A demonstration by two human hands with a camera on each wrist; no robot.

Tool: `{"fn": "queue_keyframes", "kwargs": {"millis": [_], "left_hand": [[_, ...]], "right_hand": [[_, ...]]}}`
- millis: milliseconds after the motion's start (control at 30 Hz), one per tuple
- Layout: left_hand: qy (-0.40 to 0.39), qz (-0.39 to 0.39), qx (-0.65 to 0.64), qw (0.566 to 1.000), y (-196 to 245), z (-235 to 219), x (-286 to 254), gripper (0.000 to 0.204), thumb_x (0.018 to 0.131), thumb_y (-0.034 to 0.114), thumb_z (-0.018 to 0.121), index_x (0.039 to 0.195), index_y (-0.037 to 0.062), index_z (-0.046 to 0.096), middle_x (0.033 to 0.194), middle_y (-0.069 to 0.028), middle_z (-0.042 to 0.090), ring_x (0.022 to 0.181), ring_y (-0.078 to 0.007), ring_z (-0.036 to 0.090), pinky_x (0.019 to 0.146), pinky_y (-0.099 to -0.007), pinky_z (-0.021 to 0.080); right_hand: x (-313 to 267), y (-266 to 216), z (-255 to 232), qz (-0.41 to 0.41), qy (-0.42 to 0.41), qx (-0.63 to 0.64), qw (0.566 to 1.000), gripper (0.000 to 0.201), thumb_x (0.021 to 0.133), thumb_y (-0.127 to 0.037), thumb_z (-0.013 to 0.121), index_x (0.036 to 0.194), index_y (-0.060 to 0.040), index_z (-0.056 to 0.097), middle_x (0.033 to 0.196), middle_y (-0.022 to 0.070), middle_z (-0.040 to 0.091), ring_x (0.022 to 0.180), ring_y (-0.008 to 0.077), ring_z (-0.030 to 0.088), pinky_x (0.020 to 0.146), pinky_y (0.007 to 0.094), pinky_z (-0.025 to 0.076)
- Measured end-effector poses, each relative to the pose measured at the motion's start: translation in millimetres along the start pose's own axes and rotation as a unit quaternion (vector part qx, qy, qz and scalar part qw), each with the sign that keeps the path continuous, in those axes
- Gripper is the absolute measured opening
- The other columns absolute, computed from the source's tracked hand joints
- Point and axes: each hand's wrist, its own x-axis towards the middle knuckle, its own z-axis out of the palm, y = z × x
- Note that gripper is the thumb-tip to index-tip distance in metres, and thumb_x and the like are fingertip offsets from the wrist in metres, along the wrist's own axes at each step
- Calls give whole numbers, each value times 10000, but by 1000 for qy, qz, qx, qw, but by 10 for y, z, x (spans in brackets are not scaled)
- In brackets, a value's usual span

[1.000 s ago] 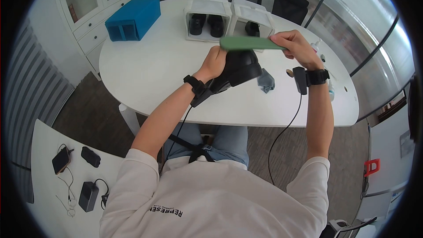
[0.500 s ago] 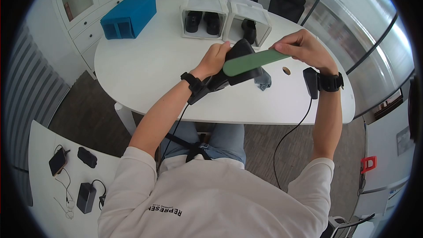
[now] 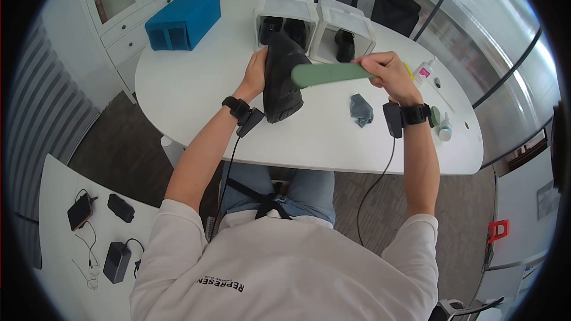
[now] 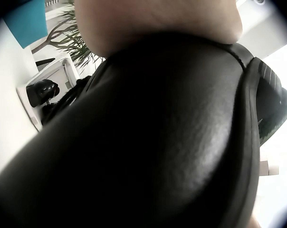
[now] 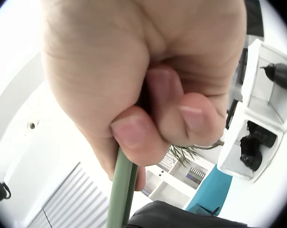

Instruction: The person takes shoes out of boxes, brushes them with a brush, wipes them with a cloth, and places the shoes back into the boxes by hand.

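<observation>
A black shoe (image 3: 282,77) is held up over the white table by the left hand (image 3: 254,75), which grips it from its left side. In the left wrist view the shoe (image 4: 148,137) fills most of the picture, with part of the hand (image 4: 157,23) above it. The right hand (image 3: 389,77) pinches one end of a long green brush (image 3: 333,74); the other end lies at the shoe's right side, and whether they touch is unclear. Curled fingers and thumb of the right hand (image 5: 143,85) close on the green handle (image 5: 119,194) in the right wrist view.
Two white boxes (image 3: 285,7) (image 3: 347,19) with black shoes inside stand at the table's back, a blue box (image 3: 183,21) at back left. A grey cloth (image 3: 361,110) lies right of the shoe; bottles (image 3: 423,71) (image 3: 445,128) stand at the right.
The shoe has turned more upright and moved left with the left hand. The brush has swung from a slant to nearly level, and the right hand has shifted left.
</observation>
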Motion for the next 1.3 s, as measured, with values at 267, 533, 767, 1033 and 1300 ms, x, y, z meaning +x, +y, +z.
{"fn": "queue_keyframes", "kwargs": {"millis": [267,533,767,1033,1300], "left_hand": [[13,-123,-197,973,627,-178,-151,418,1019,286,277,1213,3,516,1147,-118,596,1049,-177,570,959,-318,443],[6,-127,-176,976,265,-91,-74,501,1031,320,248,1272,-53,483,1192,-139,560,1070,-165,531,964,-290,405],[-2,-47,-100,994,564,56,-191,513,1027,342,266,1104,-68,565,1064,-148,593,929,-162,530,846,-296,414],[-63,-90,-206,972,684,23,-201,483,1026,320,296,959,-40,611,812,-38,603,781,-98,520,769,-265,430],[-43,-94,-209,972,654,50,-198,464,1021,303,299,1003,-53,597,913,-54,608,824,-102,515,781,-272,434]], "right_hand": [[249,280,254,8,-5,168,986,297,942,-264,588,979,15,685,531,-64,406,464,36,284,455,207,223],[370,64,384,6,84,114,990,313,957,-282,563,1021,8,661,525,-78,355,476,32,274,464,217,237],[402,151,226,4,-79,142,987,303,932,-275,606,1049,-4,673,545,-85,368,481,41,276,462,219,217],[253,349,240,20,7,221,975,254,941,-261,593,967,-20,669,532,-86,358,459,29,266,449,212,221],[243,682,552,13,14,406,914,231,970,-249,540,946,-35,624,516,-87,332,445,34,264,440,213,245]]}}
